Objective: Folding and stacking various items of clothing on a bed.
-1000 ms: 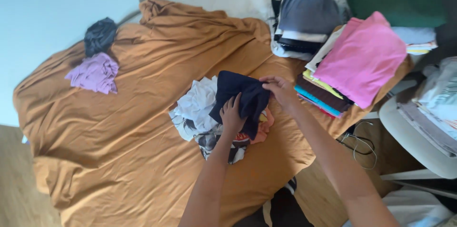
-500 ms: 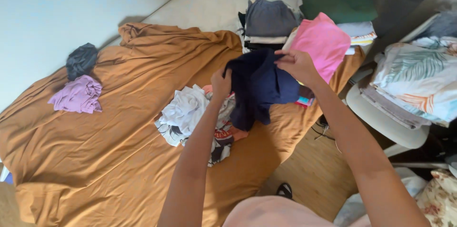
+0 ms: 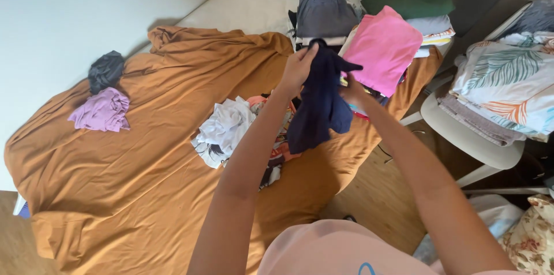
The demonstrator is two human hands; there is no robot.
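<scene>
A dark navy garment point(image 3: 319, 105) hangs limp and crumpled above the bed point(image 3: 144, 194). The left hand point(image 3: 299, 70) pinches its top edge in a closed grip; the right hand point(image 3: 352, 91), at 3 o'clock, clutches its side.

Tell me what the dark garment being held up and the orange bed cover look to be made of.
Dark navy garment: soft matte cloth, probably a cotton knit; it hangs limp between the left hand and right hand.
Orange sheet: thin woven or jersey fabric, faint sheen, fine wrinkles throughout.
</scene>
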